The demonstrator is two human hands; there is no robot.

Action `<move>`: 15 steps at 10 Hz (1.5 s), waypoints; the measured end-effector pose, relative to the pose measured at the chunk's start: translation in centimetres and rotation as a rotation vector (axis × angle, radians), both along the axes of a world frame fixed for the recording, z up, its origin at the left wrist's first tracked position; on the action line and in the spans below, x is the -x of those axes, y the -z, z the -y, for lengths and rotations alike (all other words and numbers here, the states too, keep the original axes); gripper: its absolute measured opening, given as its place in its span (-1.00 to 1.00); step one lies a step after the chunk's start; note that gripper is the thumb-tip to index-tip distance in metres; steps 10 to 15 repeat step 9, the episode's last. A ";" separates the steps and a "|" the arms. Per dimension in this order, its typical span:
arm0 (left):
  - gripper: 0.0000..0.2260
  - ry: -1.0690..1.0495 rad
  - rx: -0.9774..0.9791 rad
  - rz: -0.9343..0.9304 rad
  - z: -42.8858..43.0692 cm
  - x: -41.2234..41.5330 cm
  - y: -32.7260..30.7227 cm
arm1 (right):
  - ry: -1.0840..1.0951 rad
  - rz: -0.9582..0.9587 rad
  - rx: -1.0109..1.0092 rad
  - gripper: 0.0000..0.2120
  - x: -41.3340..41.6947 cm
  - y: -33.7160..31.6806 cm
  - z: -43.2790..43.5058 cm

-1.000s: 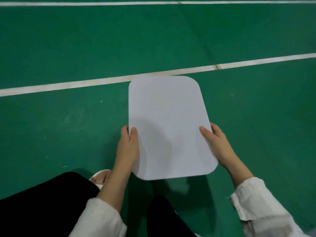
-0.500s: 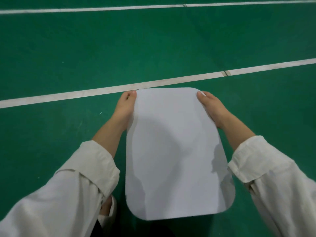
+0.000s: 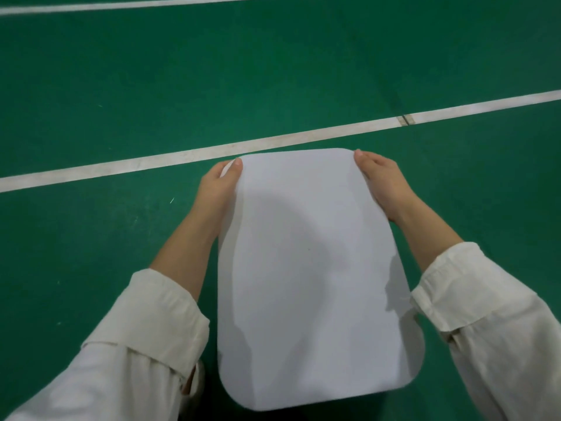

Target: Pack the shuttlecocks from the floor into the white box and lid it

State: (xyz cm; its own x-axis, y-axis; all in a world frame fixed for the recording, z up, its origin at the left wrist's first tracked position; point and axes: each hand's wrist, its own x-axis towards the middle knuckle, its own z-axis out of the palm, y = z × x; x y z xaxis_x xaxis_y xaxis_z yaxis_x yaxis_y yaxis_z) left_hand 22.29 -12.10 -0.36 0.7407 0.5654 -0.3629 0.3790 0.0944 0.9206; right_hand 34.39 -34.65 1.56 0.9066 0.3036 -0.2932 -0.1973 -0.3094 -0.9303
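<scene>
The white lid [image 3: 306, 268], a flat rounded rectangle, fills the middle of the view. Its long side runs from 12 o'clock down to 6 o'clock, and the near end looks wider than the far end. It hides whatever lies beneath it, so the box itself cannot be made out.

The left grip [image 3: 217, 189] clasps the lid's 11 o'clock corner. Its thumb [image 3: 236, 165] lies on the top edge, and the fingers wrap down the side, out of sight. The right grip [image 3: 382, 183] clasps the 1 o'clock corner the same way: thumb tip [image 3: 361, 156] at the rim, the rest of the hand against the lid's right edge, fingers hidden below.

Both forearms run along the lid's long sides, the left from 7 o'clock and the right from 5 o'clock, each in a cream sleeve [image 3: 121, 344] pushed back above the wrist. A soft shadow falls across the lid's centre.

The lid lies over a green floor [image 3: 273, 71]. A white line [image 3: 121, 167] crosses the floor just beyond the lid's far end, rising from 9 o'clock toward 2 o'clock. A second line [image 3: 121, 6] runs along the top at 12 o'clock.
</scene>
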 end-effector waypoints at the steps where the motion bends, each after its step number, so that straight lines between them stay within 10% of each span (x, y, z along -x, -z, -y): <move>1: -0.78 -0.003 -0.112 -0.055 -0.2 -0.9 -0.3 | -0.001 0.038 0.037 -0.71 -0.1 0.3 -0.4; 7: -0.77 -0.011 -0.435 0.033 0.7 -0.5 0.5 | -0.005 0.563 0.544 -0.76 1.2 0.4 -1.3; 9: -0.65 0.166 -0.581 -0.153 0.6 -0.4 -0.7 | -0.229 0.623 0.992 -0.76 1.6 -1.2 -2.7; 15: -0.65 0.166 -0.581 -0.153 0.6 -0.4 -0.7 | -0.229 0.623 0.992 -0.76 1.6 -1.2 -2.7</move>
